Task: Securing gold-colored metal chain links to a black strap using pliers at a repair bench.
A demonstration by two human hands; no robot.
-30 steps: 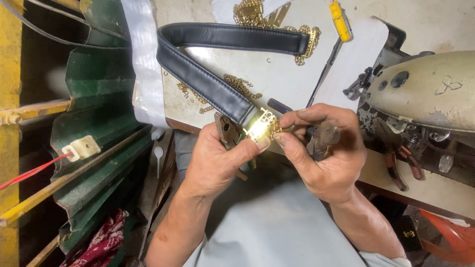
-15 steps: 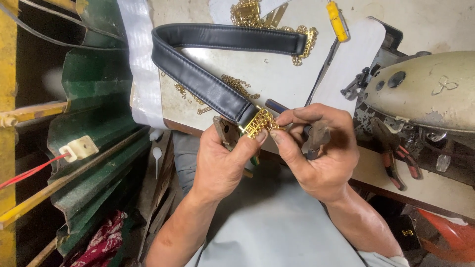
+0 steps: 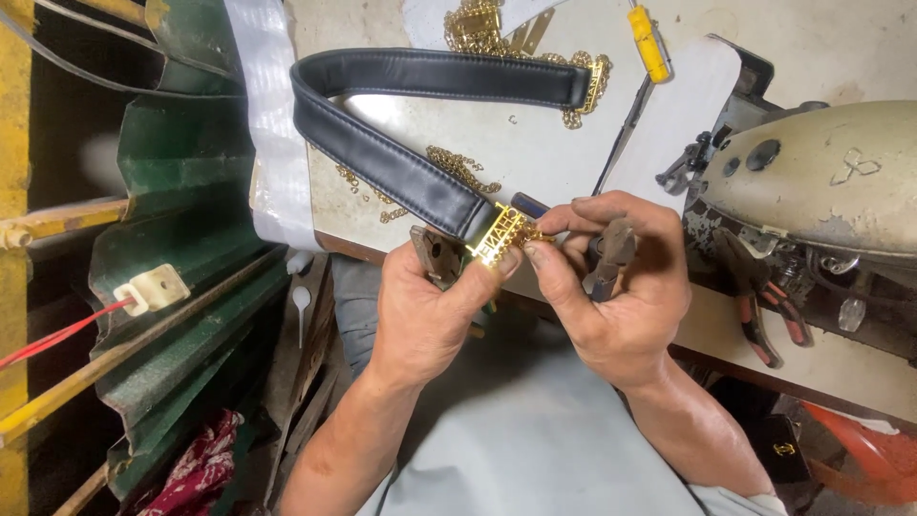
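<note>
A black padded strap (image 3: 382, 158) bends in a U across the worktable (image 3: 535, 153), with a gold metal end piece (image 3: 499, 239) on its near end and another gold piece (image 3: 592, 86) on the far end. My left hand (image 3: 425, 306) pinches the near gold piece with its thumb and also keeps a dark tool (image 3: 437, 256) in its palm. My right hand (image 3: 621, 287) touches the same gold piece with thumb and forefinger, with dark pliers (image 3: 609, 253) tucked in its grip.
Loose gold chains (image 3: 458, 167) and gold fittings (image 3: 473, 24) lie on the table. A yellow-handled tool (image 3: 647, 43) lies at the back. A sewing machine (image 3: 821, 182) stands right, red-handled pliers (image 3: 764, 320) under it. Green corrugated sheet (image 3: 181, 287) stands left.
Both hands have shifted slightly on the gold end piece, turning it a little. The strap and the table items stay where they were.
</note>
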